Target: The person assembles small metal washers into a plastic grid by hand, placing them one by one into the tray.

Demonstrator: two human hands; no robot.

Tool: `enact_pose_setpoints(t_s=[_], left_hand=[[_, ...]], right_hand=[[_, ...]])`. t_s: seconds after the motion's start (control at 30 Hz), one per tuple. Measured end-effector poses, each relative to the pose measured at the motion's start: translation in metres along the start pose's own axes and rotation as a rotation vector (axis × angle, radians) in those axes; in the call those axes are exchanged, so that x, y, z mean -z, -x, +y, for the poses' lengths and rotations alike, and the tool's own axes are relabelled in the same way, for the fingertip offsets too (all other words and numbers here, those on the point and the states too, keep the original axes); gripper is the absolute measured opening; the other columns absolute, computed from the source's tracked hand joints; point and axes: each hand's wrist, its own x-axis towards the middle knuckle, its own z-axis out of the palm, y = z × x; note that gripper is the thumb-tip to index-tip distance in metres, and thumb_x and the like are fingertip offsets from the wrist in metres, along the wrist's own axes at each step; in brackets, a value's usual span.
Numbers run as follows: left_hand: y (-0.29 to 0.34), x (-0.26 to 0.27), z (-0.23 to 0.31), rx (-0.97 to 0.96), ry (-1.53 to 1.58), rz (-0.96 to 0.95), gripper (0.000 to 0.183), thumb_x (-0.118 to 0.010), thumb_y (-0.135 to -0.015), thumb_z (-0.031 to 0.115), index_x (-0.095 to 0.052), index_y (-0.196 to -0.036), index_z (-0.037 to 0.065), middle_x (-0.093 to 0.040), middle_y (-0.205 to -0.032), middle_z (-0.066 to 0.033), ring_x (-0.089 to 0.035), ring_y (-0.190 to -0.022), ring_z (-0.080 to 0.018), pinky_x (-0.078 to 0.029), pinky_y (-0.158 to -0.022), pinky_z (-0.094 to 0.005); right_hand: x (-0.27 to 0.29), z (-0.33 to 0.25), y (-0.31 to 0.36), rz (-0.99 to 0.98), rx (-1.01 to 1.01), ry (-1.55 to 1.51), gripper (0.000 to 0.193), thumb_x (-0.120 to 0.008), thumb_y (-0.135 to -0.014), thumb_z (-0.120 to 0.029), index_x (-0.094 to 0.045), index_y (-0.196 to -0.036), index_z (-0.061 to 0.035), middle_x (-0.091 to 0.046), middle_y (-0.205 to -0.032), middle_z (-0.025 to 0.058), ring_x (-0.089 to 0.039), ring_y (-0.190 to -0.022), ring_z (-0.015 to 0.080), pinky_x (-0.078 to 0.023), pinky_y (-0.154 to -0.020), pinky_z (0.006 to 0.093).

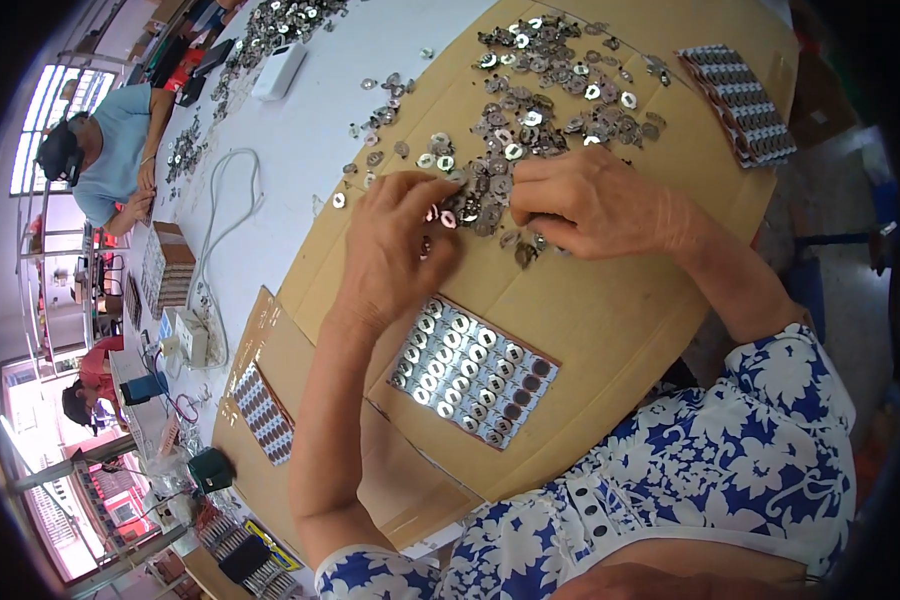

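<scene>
My left hand (395, 235) curls its fingers at the near left edge of a loose heap of small metal discs (490, 180). A few shiny discs show inside its curve, between fingers and thumb; the thumb is slightly blurred. My right hand (595, 205) is closed in a pinch at the heap's right side, and whatever its fingertips hold is hidden. Below my left hand lies a flat tray (460, 372) with rows of round places. Most carry a silvery disc, while several along its right side show dark brown circles.
Brown cardboard (610, 330) covers my part of the white table (300, 130). Filled trays (738, 105) lie at the far right; another tray (262, 415) lies left of my forearm. A white cable (210, 220) and box (280, 70) are farther off. Across the table sits a person (120, 140).
</scene>
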Motion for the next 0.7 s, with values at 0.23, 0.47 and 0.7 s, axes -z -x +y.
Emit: enact_pose_setpoints(t_s=[0.23, 0.47, 0.7], left_hand=[[0.023, 0.009, -0.043, 0.254, 0.140, 0.150, 0.016, -0.076, -0.096, 0.000, -0.080, -0.112, 0.004, -0.080, -0.100, -0.0076, -0.076, -0.087, -0.0185, -0.060, -0.078, -0.0331], [0.065, 0.018, -0.042, 0.602, 0.256, 0.261, 0.020, -0.080, -0.106, 0.011, -0.082, -0.122, 0.001, -0.074, -0.080, -0.0010, -0.065, -0.073, -0.0049, -0.053, -0.070, -0.0247], [0.086, 0.000, -0.005, 0.374, -0.178, 0.396, 0.055, -0.090, -0.096, 0.020, -0.073, -0.145, 0.004, -0.074, -0.130, -0.0155, -0.076, -0.107, -0.0283, -0.062, -0.088, -0.0412]], right_hand=[[0.021, 0.003, 0.002, 0.122, -0.031, 0.074, 0.009, -0.076, -0.094, -0.008, -0.069, -0.097, -0.0019, -0.072, -0.084, 0.0137, -0.074, -0.080, 0.0376, -0.058, -0.077, 0.0499], [0.006, -0.010, 0.002, -0.011, 0.028, 0.043, 0.039, -0.088, -0.090, -0.027, -0.071, -0.115, -0.0025, -0.071, -0.119, 0.0161, -0.077, -0.102, 0.0363, -0.061, -0.085, 0.0490], [-0.043, -0.012, 0.000, -0.010, -0.085, 0.324, 0.057, -0.088, -0.091, -0.042, -0.069, -0.128, -0.0025, -0.063, -0.136, 0.0184, -0.078, -0.109, 0.0387, -0.064, -0.090, 0.0510]])
